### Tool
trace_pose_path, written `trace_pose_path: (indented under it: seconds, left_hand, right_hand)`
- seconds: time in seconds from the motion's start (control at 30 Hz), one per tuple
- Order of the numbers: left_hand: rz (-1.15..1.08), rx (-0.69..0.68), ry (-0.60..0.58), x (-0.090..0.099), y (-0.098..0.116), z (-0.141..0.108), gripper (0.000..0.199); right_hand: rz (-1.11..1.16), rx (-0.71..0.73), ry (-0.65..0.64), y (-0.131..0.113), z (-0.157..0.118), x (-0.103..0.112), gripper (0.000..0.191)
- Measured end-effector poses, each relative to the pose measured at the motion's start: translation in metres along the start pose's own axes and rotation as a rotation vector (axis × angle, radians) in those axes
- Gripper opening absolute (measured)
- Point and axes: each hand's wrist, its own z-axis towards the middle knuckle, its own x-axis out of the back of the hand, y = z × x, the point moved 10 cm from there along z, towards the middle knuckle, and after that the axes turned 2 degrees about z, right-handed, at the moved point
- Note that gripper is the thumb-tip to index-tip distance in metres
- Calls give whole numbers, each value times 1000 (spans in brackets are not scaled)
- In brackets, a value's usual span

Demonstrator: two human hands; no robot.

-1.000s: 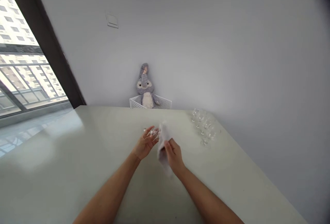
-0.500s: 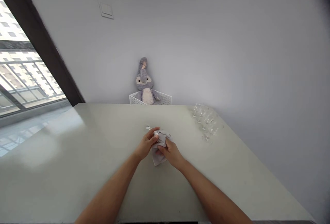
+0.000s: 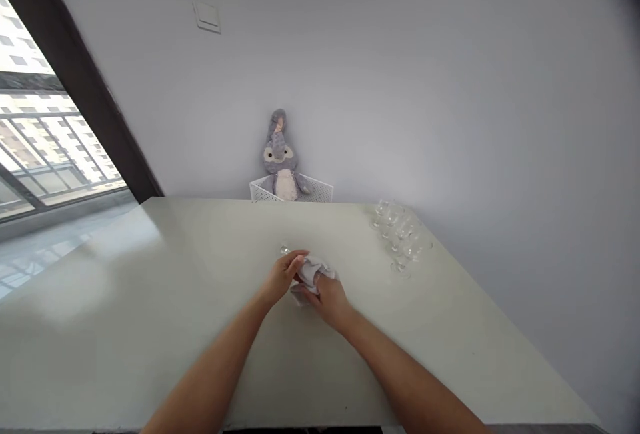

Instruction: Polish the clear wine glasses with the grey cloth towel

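My left hand (image 3: 281, 277) is closed around a stemmed glass (image 3: 285, 249); its clear foot pokes out past my fingers to the upper left. A pale grey cloth (image 3: 311, 267) covers the bowl of the glass, so most of it is hidden. My right hand (image 3: 327, 296) grips the cloth, with its fingers pushed into the folds at the mouth of the glass. Both hands are close together above the middle of the table.
Several clear stemmed glasses (image 3: 400, 229) stand grouped at the table's right side, near the wall. Behind the far edge of the white table (image 3: 175, 301), a grey plush toy (image 3: 286, 174) sits in a white perforated basket (image 3: 320, 191). A window is at the left.
My right hand has turned and pushed further into the cloth. The cloth's hanging corner has drawn up. My left hand keeps its hold, and the glass has shifted slightly left.
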Motion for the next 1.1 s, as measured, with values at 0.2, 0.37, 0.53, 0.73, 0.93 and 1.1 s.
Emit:
trace_pose_path:
  seconds: [0.2, 0.37, 0.53, 0.73, 0.93, 1.1]
  left_hand:
    - [-155, 1, -162, -11, 12, -8, 45]
    - [-215, -79, -141, -8, 31, -11, 56]
    - [-70, -29, -86, -5, 16, -6, 57]
    - [460, -102, 214, 30, 22, -10, 42]
    - [487, -437, 240, 34, 66, -21, 33]
    - [539, -378, 51, 17, 43, -10, 27]
  right_hand:
    - [360, -177, -53, 15, 5, 4, 30]
    - [786, -319, -59, 21, 2, -5, 35]
    - [213, -90, 1, 0, -2, 2, 30]
    - [250, -212, 4, 16, 4, 6, 26]
    - [600, -363, -27, 33, 8, 17, 37]
    - [595, -358, -188, 24, 5, 17, 34]
